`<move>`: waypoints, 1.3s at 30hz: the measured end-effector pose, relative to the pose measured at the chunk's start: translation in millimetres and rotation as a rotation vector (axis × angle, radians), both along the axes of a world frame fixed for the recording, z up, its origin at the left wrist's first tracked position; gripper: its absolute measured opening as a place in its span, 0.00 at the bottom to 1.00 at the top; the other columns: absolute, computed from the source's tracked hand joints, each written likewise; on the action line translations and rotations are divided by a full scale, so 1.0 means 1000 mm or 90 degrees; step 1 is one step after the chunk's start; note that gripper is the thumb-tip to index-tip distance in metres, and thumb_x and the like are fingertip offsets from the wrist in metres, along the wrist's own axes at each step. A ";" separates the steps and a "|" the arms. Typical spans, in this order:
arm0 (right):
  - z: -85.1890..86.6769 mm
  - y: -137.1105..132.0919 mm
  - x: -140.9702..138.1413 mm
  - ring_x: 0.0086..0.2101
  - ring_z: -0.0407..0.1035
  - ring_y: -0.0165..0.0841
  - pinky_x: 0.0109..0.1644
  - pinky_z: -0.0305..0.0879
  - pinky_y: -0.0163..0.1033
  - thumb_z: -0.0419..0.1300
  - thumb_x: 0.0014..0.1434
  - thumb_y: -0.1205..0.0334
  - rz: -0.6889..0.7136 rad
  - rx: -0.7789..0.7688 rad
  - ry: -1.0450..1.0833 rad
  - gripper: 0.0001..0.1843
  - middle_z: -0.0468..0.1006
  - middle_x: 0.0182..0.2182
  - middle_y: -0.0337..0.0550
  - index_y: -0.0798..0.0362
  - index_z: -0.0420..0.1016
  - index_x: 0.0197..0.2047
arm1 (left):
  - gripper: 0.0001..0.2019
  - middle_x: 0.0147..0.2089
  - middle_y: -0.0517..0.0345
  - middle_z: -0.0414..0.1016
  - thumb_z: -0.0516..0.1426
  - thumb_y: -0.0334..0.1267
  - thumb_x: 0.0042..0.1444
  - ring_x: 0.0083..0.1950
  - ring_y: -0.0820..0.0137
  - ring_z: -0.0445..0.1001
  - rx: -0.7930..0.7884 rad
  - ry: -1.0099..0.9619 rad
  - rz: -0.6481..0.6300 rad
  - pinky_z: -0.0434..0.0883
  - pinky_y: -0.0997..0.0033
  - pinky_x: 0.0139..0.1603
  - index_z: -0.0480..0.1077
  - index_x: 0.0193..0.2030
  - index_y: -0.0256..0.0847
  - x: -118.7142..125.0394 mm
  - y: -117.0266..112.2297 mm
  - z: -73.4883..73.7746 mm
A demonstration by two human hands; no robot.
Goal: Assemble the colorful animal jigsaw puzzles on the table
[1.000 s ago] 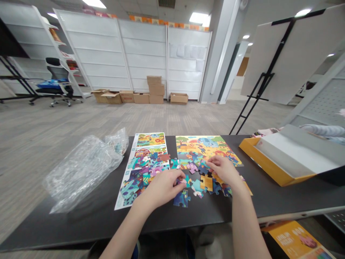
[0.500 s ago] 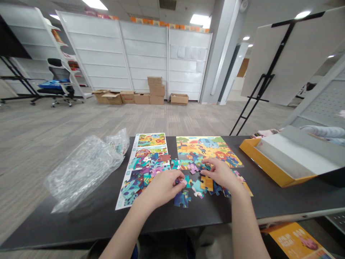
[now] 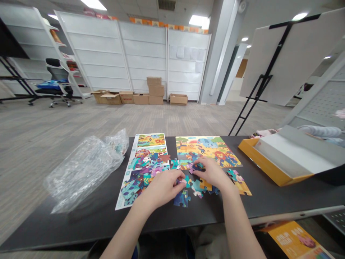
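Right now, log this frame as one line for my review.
left hand: beside loose jigsaw pieces | right hand: fingers on purple jigsaw piece | nearby: assembled jigsaw, printed puzzle sheet, plastic bag, orange box

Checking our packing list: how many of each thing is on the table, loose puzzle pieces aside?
Plastic bag: 1
Picture sheet: 1
Part-built puzzle: 1
Orange box: 1
Total: 4

Along the far wall stood tall white shelving panels (image 3: 142, 54), with brown cardboard boxes (image 3: 153, 90) stacked at their base. Far left stood a black swivel office chair (image 3: 58, 86); right, a white board (image 3: 285, 54) on a black metal easel (image 3: 249, 111). Grey carpet (image 3: 81, 118) covered the floor; rectangular ceiling lights (image 3: 195, 18) shone overhead.
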State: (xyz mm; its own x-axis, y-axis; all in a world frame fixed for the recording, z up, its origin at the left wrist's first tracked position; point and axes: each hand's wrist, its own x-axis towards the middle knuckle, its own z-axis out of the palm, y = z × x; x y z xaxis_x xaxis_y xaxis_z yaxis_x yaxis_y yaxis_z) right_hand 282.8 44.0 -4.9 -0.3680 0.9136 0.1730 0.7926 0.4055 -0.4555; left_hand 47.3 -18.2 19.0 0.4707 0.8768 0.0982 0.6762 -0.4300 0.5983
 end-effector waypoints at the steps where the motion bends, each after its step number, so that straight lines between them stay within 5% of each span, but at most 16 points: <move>1: 0.000 0.000 0.001 0.45 0.74 0.42 0.51 0.67 0.45 0.66 0.55 0.60 -0.004 -0.004 0.008 0.13 0.81 0.44 0.47 0.51 0.80 0.45 | 0.11 0.41 0.56 0.80 0.54 0.43 0.66 0.37 0.65 0.76 0.000 0.000 0.000 0.65 0.70 0.35 0.76 0.45 0.44 0.000 0.000 0.000; 12: 0.000 -0.002 0.029 0.46 0.74 0.44 0.51 0.68 0.46 0.65 0.53 0.58 -0.090 -0.061 0.062 0.16 0.82 0.47 0.46 0.49 0.79 0.46 | 0.11 0.40 0.56 0.80 0.54 0.43 0.66 0.37 0.65 0.76 -0.004 -0.001 0.000 0.65 0.70 0.34 0.75 0.44 0.43 0.000 0.000 0.003; 23: -0.007 0.006 0.031 0.53 0.72 0.45 0.61 0.63 0.51 0.61 0.56 0.66 -0.009 -0.031 0.055 0.12 0.80 0.51 0.49 0.50 0.80 0.44 | 0.09 0.40 0.58 0.80 0.55 0.42 0.66 0.37 0.67 0.76 0.000 0.013 0.002 0.65 0.71 0.35 0.75 0.44 0.44 0.000 0.001 0.003; 28: 0.005 -0.006 0.033 0.47 0.74 0.44 0.54 0.68 0.47 0.61 0.58 0.58 -0.053 -0.033 0.053 0.11 0.81 0.45 0.50 0.51 0.82 0.42 | 0.09 0.41 0.58 0.80 0.55 0.42 0.66 0.39 0.67 0.76 0.003 0.012 0.000 0.65 0.72 0.35 0.75 0.44 0.43 -0.001 0.001 0.001; 31: 0.011 -0.016 0.035 0.45 0.75 0.45 0.49 0.70 0.45 0.69 0.50 0.54 -0.079 -0.077 0.024 0.16 0.82 0.44 0.48 0.50 0.83 0.42 | 0.10 0.40 0.57 0.80 0.55 0.43 0.66 0.37 0.67 0.76 0.000 0.015 0.005 0.64 0.72 0.33 0.75 0.44 0.43 -0.002 0.001 0.002; 34: 0.013 -0.022 0.033 0.44 0.75 0.47 0.48 0.69 0.45 0.73 0.43 0.56 -0.096 -0.107 -0.018 0.21 0.82 0.43 0.49 0.50 0.83 0.44 | 0.10 0.38 0.58 0.80 0.56 0.44 0.66 0.36 0.67 0.75 0.005 0.019 0.011 0.62 0.72 0.32 0.75 0.44 0.43 -0.003 0.001 0.001; 39: 0.013 -0.021 0.027 0.43 0.74 0.44 0.46 0.68 0.43 0.73 0.43 0.60 -0.072 -0.119 -0.032 0.14 0.81 0.40 0.47 0.50 0.82 0.37 | 0.09 0.35 0.60 0.79 0.57 0.45 0.66 0.36 0.68 0.75 0.016 0.007 0.019 0.62 0.73 0.32 0.75 0.44 0.44 -0.007 0.002 -0.003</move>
State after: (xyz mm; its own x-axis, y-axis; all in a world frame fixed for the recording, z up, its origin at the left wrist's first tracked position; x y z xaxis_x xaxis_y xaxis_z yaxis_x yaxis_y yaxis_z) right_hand 309.3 22.5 8.5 -0.2656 0.9639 -0.0195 0.8513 0.2250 -0.4740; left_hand 40.0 -16.5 16.2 0.4460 0.8876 0.1152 0.6949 -0.4245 0.5805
